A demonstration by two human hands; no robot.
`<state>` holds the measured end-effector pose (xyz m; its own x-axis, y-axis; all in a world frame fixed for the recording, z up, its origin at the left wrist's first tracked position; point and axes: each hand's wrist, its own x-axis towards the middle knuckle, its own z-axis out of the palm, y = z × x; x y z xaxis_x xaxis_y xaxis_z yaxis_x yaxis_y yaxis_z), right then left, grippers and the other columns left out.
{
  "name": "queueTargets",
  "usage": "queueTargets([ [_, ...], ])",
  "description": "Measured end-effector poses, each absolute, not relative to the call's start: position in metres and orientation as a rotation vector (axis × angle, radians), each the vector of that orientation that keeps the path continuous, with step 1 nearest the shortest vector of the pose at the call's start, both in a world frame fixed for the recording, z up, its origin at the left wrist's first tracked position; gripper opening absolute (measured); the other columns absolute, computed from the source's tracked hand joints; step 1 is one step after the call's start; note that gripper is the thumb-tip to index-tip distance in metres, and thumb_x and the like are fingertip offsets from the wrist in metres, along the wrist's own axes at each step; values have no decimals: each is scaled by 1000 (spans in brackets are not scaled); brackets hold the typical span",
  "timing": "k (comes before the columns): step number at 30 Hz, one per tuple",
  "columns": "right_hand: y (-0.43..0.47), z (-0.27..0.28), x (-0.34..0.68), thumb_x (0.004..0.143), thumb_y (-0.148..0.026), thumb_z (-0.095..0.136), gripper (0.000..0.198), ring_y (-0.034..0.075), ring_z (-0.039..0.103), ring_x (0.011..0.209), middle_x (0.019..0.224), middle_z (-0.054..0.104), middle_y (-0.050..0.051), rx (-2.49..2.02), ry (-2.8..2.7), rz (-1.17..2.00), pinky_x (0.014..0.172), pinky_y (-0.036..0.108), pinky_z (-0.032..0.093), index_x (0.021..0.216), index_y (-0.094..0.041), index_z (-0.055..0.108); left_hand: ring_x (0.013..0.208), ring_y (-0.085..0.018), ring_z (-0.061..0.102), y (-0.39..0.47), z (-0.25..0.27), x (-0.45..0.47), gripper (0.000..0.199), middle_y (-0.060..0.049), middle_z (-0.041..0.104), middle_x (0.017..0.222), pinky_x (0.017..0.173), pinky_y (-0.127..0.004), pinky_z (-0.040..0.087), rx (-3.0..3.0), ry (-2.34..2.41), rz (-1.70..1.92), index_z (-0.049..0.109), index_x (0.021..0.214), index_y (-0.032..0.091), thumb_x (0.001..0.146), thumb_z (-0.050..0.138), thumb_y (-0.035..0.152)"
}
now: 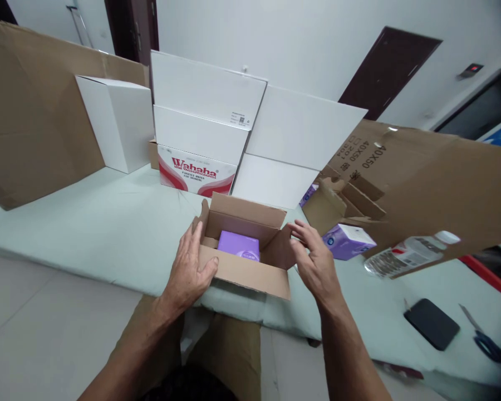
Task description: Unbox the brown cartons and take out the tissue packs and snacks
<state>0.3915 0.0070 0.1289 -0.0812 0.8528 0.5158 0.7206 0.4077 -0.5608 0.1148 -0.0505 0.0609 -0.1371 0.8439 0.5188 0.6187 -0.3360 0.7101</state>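
Observation:
A small brown cardboard box (250, 274) stands with its top flaps up at the table's near edge. Inside lies a purple pack (237, 243), with the box's front flap covering its lower part. My left hand (187, 273) grips the box's left side, its fingers along the outer wall and its thumb on the front flap. At the right end, my right hand (313, 256) is beside the raised side flap (279, 248), fingers apart and slightly bent, fingertips at the flap's edge.
Behind the box stand a Wahaha carton (196, 170) with raised white flaps and a white box (127, 125). To the right are a purple-and-white pack (348, 240), an open brown carton (323, 209), a clear bottle (409, 256), a black flat object (431, 324) and scissors (488, 342).

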Motion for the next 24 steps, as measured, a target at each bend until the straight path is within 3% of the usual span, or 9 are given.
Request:
queueTargets([
  [4, 8, 126, 416, 92, -30, 46, 38, 28, 65, 128, 136, 71, 12, -1513, -1830, 90, 111, 47, 51, 111, -21, 77, 146, -41, 49, -47, 57, 114, 85, -28, 52, 155, 120, -63, 39, 1719, 1655, 1437, 32, 160, 5, 87, 61, 37],
  [10, 10, 117, 425, 95, -30, 45, 41, 31, 67, 124, 132, 73, 13, -1816, -2077, -66, 105, 49, 53, 120, -19, 76, 144, -44, 51, -44, 57, 117, 87, -31, 53, 153, 119, -65, 39, 1646, 1662, 1427, 36, 157, 0, 84, 60, 39],
  [16, 9, 144, 401, 98, -20, 45, 35, 35, 64, 123, 136, 70, 16, -1755, -2405, -434, 96, 50, 54, 110, -18, 78, 145, -41, 51, -43, 52, 116, 85, -28, 52, 156, 120, -60, 40, 1640, 1629, 1428, 38, 157, 4, 84, 61, 40],
  [20, 19, 159, 376, 94, -16, 53, 31, 29, 65, 121, 130, 72, 12, -1492, -2796, -184, 104, 42, 50, 114, -19, 76, 143, -39, 53, -42, 46, 118, 86, -26, 53, 156, 119, -57, 42, 1645, 1618, 1473, 36, 159, 6, 84, 62, 39],
  [24, 39, 159, 354, 90, -24, 64, 39, 33, 67, 121, 133, 70, 17, -1586, -2906, 119, 101, 41, 51, 128, -17, 71, 141, -39, 54, -40, 43, 122, 87, -27, 57, 151, 118, -58, 42, 1654, 1625, 1490, 33, 160, 4, 84, 61, 36],
])
